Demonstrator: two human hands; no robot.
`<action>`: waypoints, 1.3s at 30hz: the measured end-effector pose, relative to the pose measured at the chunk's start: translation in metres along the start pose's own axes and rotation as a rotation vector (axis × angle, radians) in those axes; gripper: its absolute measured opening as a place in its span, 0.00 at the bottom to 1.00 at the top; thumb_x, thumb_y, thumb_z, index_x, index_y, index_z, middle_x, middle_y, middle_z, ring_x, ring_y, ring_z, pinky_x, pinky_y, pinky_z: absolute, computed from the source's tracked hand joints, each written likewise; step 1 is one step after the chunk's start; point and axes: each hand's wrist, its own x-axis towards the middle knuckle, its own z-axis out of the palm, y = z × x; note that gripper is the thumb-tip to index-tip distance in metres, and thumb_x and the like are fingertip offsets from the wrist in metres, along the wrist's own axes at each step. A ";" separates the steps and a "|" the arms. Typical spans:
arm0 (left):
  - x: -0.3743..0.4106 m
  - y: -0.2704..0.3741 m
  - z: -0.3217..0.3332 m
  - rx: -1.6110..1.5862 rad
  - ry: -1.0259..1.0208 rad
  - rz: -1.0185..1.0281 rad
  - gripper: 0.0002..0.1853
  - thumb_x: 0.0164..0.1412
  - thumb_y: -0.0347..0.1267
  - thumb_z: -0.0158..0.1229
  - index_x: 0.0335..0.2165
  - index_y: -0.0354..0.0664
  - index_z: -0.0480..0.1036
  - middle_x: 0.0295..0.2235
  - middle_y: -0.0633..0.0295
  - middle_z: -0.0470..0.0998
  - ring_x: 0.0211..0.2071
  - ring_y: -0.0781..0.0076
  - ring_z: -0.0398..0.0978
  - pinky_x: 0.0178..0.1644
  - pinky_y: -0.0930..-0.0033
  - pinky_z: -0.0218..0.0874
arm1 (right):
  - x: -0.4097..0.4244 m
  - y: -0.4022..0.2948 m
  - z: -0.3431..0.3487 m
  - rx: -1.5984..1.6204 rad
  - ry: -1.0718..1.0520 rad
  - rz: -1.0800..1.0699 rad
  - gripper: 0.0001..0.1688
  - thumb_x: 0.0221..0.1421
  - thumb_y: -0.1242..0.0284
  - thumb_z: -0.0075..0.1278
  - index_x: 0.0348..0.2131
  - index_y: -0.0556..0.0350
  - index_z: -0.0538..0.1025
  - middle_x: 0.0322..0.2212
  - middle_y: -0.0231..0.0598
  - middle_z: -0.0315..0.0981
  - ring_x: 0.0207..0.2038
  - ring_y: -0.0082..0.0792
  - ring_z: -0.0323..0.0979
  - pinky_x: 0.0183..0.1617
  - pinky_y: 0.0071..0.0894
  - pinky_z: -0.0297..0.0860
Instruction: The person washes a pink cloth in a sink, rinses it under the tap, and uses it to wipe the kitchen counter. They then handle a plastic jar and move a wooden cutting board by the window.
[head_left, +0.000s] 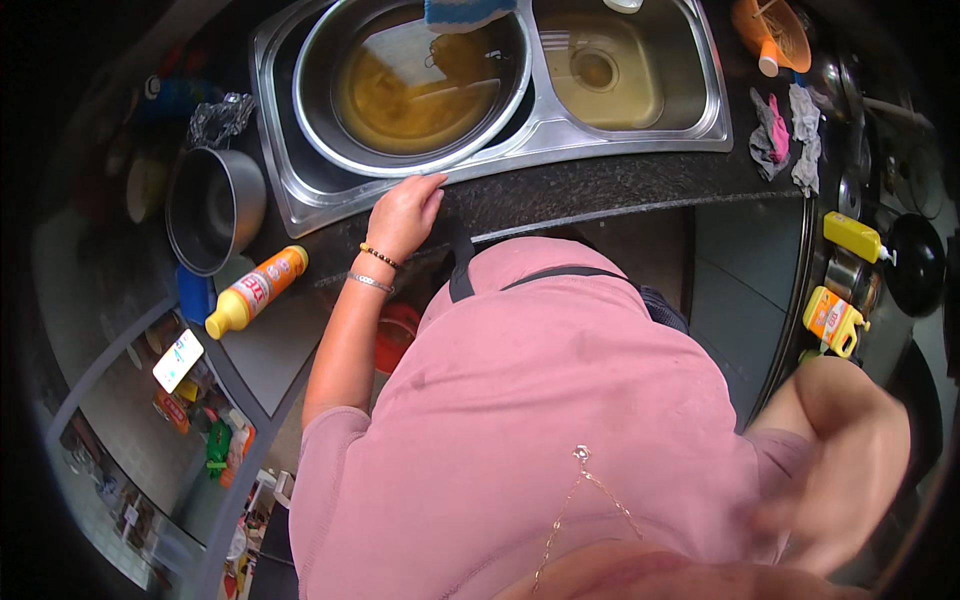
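My left hand (406, 213) rests at the front rim of a double stainless-steel sink (600, 139), close under a large metal basin (319, 127). It wears a beaded bracelet and a silver one, and its fingers are bent; no object shows in it. Brownish liquid lies in the basin, and a blue and white sponge or cloth (469, 13) is at its far rim. The right sink bowl (641, 52) also holds murky water. My right arm is bent up beside my shoulder at the lower right; my right hand (784, 525) is blurred, and its fingers cannot be made out.
Left of the sink stand an empty metal pot (247, 202), crumpled foil (219, 120) and an orange-yellow bottle (259, 290). On the right are cloths (805, 139), an orange colander (795, 46), a yellow pump bottle (853, 236), a yellow jug (829, 319) and a black wok (916, 266).
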 end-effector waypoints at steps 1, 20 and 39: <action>0.000 -0.003 0.000 -0.017 0.033 0.004 0.12 0.55 0.29 0.55 0.39 0.42 0.74 0.33 0.56 0.75 0.35 0.55 0.73 0.39 0.61 0.66 | -0.005 0.001 -0.013 0.005 0.039 0.024 0.22 0.58 0.65 0.45 0.46 0.63 0.71 0.28 0.35 0.73 0.19 0.19 0.64 0.22 0.18 0.61; 0.002 -0.111 0.031 0.434 0.681 -0.628 0.27 0.60 0.42 0.47 0.55 0.40 0.61 0.48 0.51 0.69 0.50 0.51 0.64 0.55 0.55 0.54 | -0.021 0.291 -0.145 -0.507 0.132 0.956 0.16 0.59 0.69 0.46 0.44 0.61 0.73 0.34 0.36 0.74 0.37 0.23 0.71 0.42 0.23 0.67; 0.005 -0.098 0.021 0.417 0.676 -0.637 0.28 0.58 0.43 0.49 0.54 0.42 0.62 0.46 0.54 0.69 0.48 0.53 0.66 0.50 0.55 0.58 | 0.090 0.409 -0.115 -0.818 -0.108 0.524 0.24 0.55 0.69 0.51 0.51 0.51 0.69 0.50 0.46 0.65 0.49 0.43 0.68 0.52 0.37 0.65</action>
